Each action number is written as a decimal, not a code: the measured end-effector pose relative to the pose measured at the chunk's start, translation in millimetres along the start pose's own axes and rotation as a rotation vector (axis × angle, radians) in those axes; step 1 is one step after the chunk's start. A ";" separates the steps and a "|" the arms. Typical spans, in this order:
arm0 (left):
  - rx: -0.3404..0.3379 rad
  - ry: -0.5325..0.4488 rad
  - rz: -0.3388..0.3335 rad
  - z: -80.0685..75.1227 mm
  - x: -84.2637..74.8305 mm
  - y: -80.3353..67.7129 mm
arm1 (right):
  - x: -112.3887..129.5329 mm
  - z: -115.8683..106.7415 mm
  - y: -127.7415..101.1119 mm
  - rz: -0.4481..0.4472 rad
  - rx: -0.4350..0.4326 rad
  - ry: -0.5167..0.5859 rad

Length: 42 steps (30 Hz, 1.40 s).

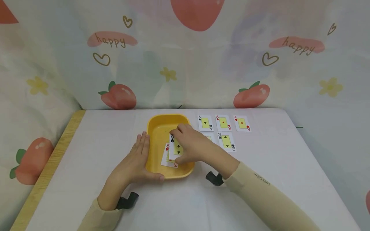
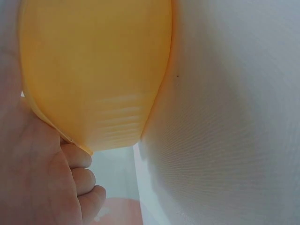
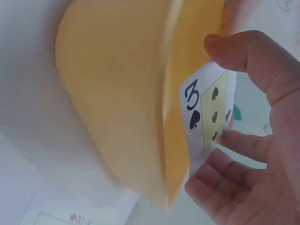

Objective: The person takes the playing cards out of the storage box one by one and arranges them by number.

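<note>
My right hand (image 1: pixel 193 145) reaches over a yellow plastic tray (image 1: pixel 156 136) and holds a three of spades (image 3: pixel 213 110) between thumb and fingertips. In the right wrist view, that playing card is tilted above the tray's rim. Below it in the tray lies a red three, the three of hearts (image 1: pixel 165 161), partly covered by the held card. My left hand (image 1: pixel 133 165) rests against the tray's left side. Its fingers extend along the rim, and the thumb reaches across the near edge. In the left wrist view, the palm lies beside the tray's wall (image 2: pixel 93 70).
Right of the tray, face-up cards lie in two rows: an ace of clubs (image 1: pixel 205 123), an ace of diamonds (image 1: pixel 223 123) and an ace of hearts (image 1: pixel 242 123) behind, a two of clubs (image 1: pixel 226 141) and a partly hidden card (image 1: pixel 210 137) in front. White cloth covers the table (image 1: pixel 95 144).
</note>
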<state>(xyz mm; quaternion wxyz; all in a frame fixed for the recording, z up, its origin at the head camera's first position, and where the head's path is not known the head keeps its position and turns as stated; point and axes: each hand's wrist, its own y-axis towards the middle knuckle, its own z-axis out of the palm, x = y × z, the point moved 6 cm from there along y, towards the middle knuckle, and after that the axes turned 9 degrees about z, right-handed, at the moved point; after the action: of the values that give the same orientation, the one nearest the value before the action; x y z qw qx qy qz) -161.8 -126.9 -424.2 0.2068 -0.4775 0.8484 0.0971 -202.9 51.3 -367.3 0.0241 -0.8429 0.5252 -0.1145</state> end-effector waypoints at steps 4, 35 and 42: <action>0.007 -0.004 -0.021 1.0 0.5 1.3 | -6.2 -6.7 -7.1 0.018 -0.010 0.005; -0.001 -0.012 -0.043 1.3 0.1 1.6 | -55.9 3.6 -55.1 0.100 -0.032 -0.041; 0.001 -0.011 -0.051 2.5 1.2 1.6 | -62.0 15.0 -61.1 0.107 -0.023 -0.044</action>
<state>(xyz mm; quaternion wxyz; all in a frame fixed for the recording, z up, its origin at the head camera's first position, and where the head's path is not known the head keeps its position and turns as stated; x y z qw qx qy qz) -163.1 -126.1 -427.0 0.2142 -0.4982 0.8349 0.0938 -172.0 132.7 -382.5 0.0320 -0.8161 0.5703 -0.0885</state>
